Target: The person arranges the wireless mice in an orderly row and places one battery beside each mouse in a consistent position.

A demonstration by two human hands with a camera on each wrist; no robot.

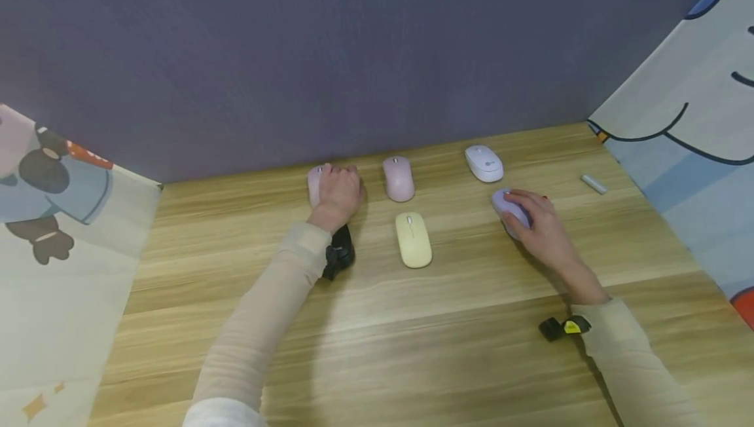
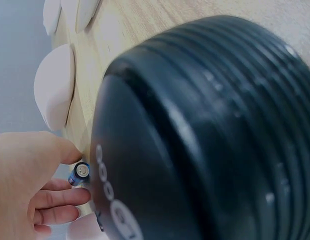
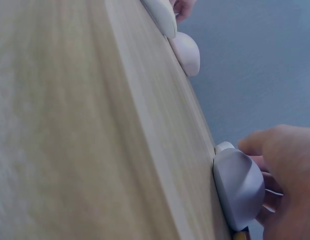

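Observation:
My left hand [image 1: 338,192] reaches to the back of the table, beside a pale pink mouse [image 1: 314,185] that it partly covers. In the left wrist view its thumb and fingers pinch a small blue battery [image 2: 80,172], one end facing the camera; in the head view the battery is hidden. Beneath the left wrist is a black mouse [image 1: 341,247] with ribbed sides, large in the left wrist view. My right hand [image 1: 544,234] grips a lavender mouse [image 1: 511,209] on the table, thumb on the near side, fingers over the far side.
Between the hands lie a second pink mouse [image 1: 398,179] and a yellow mouse [image 1: 413,240]. A white mouse [image 1: 484,163] sits behind the lavender one. Near the right edge lies a small whitish cylinder [image 1: 593,183]. A dark grey panel [image 1: 377,54] borders the table's back.

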